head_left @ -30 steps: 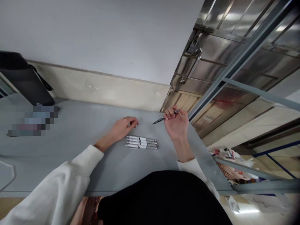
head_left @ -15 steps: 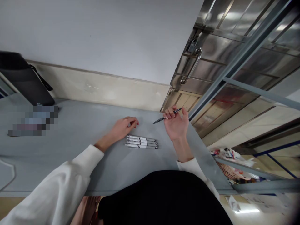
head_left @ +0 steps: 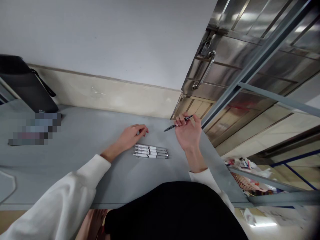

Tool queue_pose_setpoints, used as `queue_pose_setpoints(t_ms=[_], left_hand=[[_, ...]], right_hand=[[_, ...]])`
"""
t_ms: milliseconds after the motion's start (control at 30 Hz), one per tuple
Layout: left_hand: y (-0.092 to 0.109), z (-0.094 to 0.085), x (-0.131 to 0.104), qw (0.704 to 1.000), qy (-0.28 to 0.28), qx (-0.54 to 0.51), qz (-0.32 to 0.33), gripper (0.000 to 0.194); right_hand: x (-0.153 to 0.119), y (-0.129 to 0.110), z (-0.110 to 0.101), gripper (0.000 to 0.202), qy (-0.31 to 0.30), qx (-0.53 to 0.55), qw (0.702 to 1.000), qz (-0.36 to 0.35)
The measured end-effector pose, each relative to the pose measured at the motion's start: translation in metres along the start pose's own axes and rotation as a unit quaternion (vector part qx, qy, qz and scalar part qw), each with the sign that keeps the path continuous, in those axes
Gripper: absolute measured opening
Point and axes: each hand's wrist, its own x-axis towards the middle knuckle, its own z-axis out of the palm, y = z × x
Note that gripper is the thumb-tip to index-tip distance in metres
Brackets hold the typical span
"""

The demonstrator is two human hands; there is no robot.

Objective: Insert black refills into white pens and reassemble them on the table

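A dark pen [head_left: 171, 127] with a shiny clip slants across the fingers of my right hand [head_left: 188, 131]. That hand is palm up with the fingers curled round the pen, whose tip points left and down, above the table. My left hand [head_left: 132, 135] rests on the grey table [head_left: 112, 186], relaxed and half curled, with thumb and fingers a little apart and nothing visible in them. Just below it and to the right lie several white-and-clear pens [head_left: 151, 151], side by side in a neat row with their silver tips to the right.
At the left stand a black case [head_left: 27, 83] with a wrist strap and a blurred-out object [head_left: 37, 128]. A wall [head_left: 112, 93] runs along the table's back. Right of the table are a metal frame [head_left: 222, 96], a steel door [head_left: 225, 63] and a pink basket [head_left: 241, 181] with bags.
The pen in my right hand has tilted very slightly. My left hand and the row of pens have stayed in place.
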Motion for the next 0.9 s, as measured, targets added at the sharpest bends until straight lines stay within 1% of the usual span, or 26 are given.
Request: queue_pose_setpoints(t_ms=[67, 100, 200, 267, 367, 433, 533, 600, 633, 733, 767, 833, 900], left_hand=[[0.001, 0.001, -0.001, 0.999, 0.008, -0.04, 0.002, 0.025], [0.002, 0.002, -0.001, 0.998, 0.014, -0.065, 0.007, 0.027], [0.006, 0.004, -0.002, 0.991, 0.025, -0.124, 0.036, 0.042], [0.008, 0.006, -0.003, 0.987, 0.024, -0.145, 0.058, 0.047], [0.011, 0.007, -0.003, 0.982, 0.03, -0.167, 0.08, 0.052], [0.013, 0.008, -0.003, 0.982, 0.043, -0.167, 0.081, 0.047], [0.016, 0.008, -0.003, 0.985, 0.063, -0.151, 0.061, 0.026], [0.017, 0.007, -0.002, 0.984, 0.07, -0.158, 0.033, 0.021], [0.017, 0.007, -0.001, 0.982, 0.077, -0.17, 0.015, 0.021], [0.014, 0.005, 0.002, 0.969, 0.1, -0.222, -0.044, 0.023], [0.012, 0.004, 0.004, 0.962, 0.108, -0.242, -0.059, 0.024], [0.008, 0.004, 0.006, 0.95, 0.12, -0.278, -0.081, 0.027], [0.004, 0.003, 0.008, 0.941, 0.127, -0.299, -0.091, 0.03]], right_hand=[[0.002, 0.005, 0.001, 0.024, -0.005, -0.026, 1.0, -0.005], [0.004, 0.009, 0.001, 0.022, -0.008, -0.046, 0.999, -0.007], [0.005, 0.025, 0.0, 0.014, -0.029, -0.134, 0.991, -0.005], [0.003, 0.034, -0.001, 0.008, -0.079, -0.207, 0.975, -0.004], [-0.004, 0.04, 0.001, 0.013, -0.18, -0.318, 0.931, -0.007], [-0.01, 0.041, 0.004, 0.013, -0.225, -0.361, 0.905, -0.002], [-0.015, 0.039, 0.006, 0.014, -0.259, -0.391, 0.883, 0.013], [-0.013, 0.037, 0.002, 0.016, -0.247, -0.422, 0.872, 0.028], [-0.01, 0.037, -0.002, 0.017, -0.223, -0.446, 0.866, 0.036], [0.0, 0.036, -0.019, 0.024, -0.106, -0.511, 0.851, 0.055], [0.003, 0.036, -0.025, 0.027, -0.081, -0.51, 0.854, 0.058], [0.009, 0.037, -0.035, 0.032, -0.078, -0.483, 0.87, 0.06], [0.012, 0.037, -0.04, 0.036, -0.094, -0.449, 0.887, 0.056]])
